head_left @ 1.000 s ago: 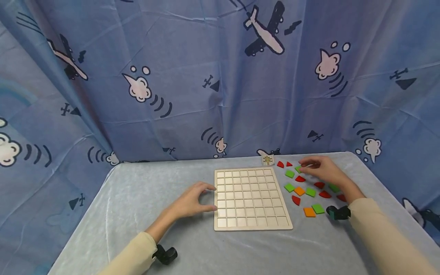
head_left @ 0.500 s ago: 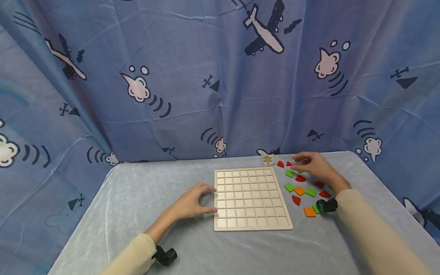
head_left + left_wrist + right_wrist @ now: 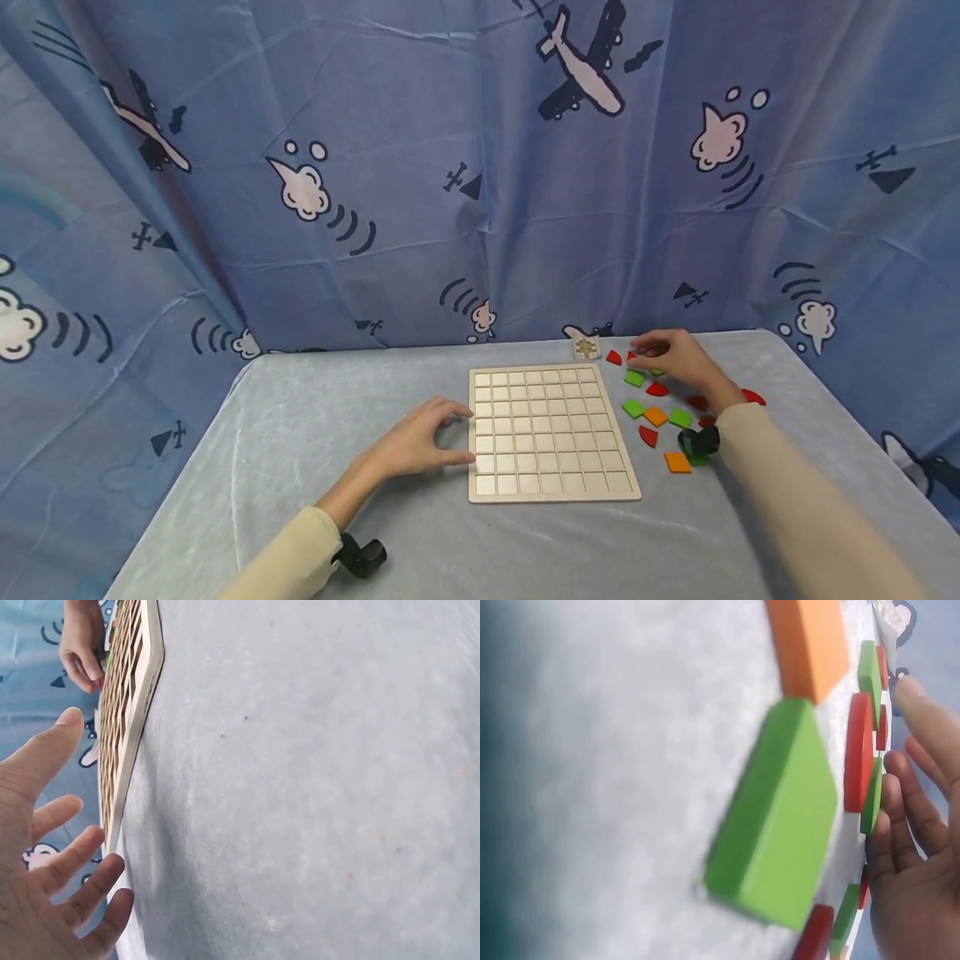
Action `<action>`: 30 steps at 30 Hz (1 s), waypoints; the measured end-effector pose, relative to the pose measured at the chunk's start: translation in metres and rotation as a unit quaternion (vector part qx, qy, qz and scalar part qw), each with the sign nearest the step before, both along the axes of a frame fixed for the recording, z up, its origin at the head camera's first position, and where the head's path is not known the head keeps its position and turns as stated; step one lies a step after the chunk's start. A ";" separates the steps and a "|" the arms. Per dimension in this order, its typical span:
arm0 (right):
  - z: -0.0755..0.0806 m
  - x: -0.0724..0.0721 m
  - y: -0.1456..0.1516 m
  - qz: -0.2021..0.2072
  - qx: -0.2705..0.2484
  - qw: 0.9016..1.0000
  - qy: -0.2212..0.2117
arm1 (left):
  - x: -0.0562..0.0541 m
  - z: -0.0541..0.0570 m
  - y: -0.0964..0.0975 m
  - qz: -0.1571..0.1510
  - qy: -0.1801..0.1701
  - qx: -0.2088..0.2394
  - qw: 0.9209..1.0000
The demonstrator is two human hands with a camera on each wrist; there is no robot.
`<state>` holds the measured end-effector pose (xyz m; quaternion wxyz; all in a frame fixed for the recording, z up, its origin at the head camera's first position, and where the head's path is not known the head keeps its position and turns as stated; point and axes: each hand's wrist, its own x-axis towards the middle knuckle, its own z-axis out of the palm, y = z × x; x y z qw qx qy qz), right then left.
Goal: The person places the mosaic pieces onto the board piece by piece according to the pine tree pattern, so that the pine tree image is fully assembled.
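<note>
A pale wooden grid board (image 3: pixel 552 433) lies mid-table. At its left edge is my left hand (image 3: pixel 411 440), thumb and fingers spread apart, fingertips right by the rim; the left wrist view shows nothing in that palm. My right hand (image 3: pixel 678 358) is over the far end of the scattered pieces. Its thumb and index fingertips stand apart on either side of a small red piece (image 3: pixel 632 356), partly hidden by them. Nearby lie a red quarter-round piece (image 3: pixel 613 357) and a green square tile (image 3: pixel 634 378). The right wrist view shows a green tile (image 3: pixel 780 817) up close.
More flat pieces lie right of the board, among them an orange tile (image 3: pixel 678 462), another orange tile (image 3: pixel 656 416) and a red piece (image 3: pixel 648 436). A small patterned card (image 3: pixel 586 348) is behind the board's far right corner. A blue printed curtain (image 3: pixel 405 183) hangs behind the table.
My right hand has moved left and slightly away from me, from a green tile to the small red piece. The left hand has stayed at the board's edge.
</note>
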<state>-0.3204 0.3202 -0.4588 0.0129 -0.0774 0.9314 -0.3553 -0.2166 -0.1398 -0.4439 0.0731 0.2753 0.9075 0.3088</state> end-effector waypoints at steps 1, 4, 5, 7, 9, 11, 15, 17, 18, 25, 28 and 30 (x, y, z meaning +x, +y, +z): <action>-0.001 -0.001 0.000 0.000 0.000 1.000 0.001 | 0.000 0.000 0.001 -0.002 0.001 -0.001 1.000; -0.002 -0.003 0.000 0.002 0.004 1.000 0.004 | -0.001 0.001 0.002 -0.004 0.003 -0.007 1.000; -0.003 -0.004 0.000 0.002 0.004 1.000 0.004 | -0.001 0.001 0.003 -0.004 0.003 -0.009 1.000; -0.003 -0.004 -0.001 0.003 0.002 1.000 0.005 | -0.001 0.000 0.004 -0.003 0.003 -0.012 1.000; -0.004 -0.005 -0.002 0.002 0.000 1.000 0.004 | -0.001 0.000 0.005 0.000 0.000 -0.016 1.000; -0.004 -0.006 -0.002 0.001 -0.002 1.000 0.002 | -0.002 0.000 0.006 0.000 0.001 -0.018 1.000; -0.005 -0.007 -0.002 -0.005 -0.002 1.000 -0.008 | -0.003 0.000 0.007 0.002 0.001 -0.020 1.000; -0.005 -0.008 -0.002 -0.006 -0.002 1.000 -0.012 | -0.003 -0.001 0.007 0.002 0.003 -0.019 1.000; -0.005 -0.008 -0.002 -0.006 -0.004 1.000 -0.014 | -0.003 -0.001 0.007 0.002 0.003 -0.019 1.000; -0.007 -0.011 -0.004 -0.001 -0.007 1.000 -0.008 | -0.002 0.000 0.007 -0.003 0.008 -0.018 1.000; -0.006 -0.010 -0.005 -0.002 -0.007 1.000 -0.005 | -0.002 -0.001 0.008 -0.005 0.009 -0.020 1.000; -0.005 -0.009 -0.005 -0.002 -0.007 1.000 -0.002 | -0.003 -0.001 0.008 -0.007 0.011 -0.019 1.000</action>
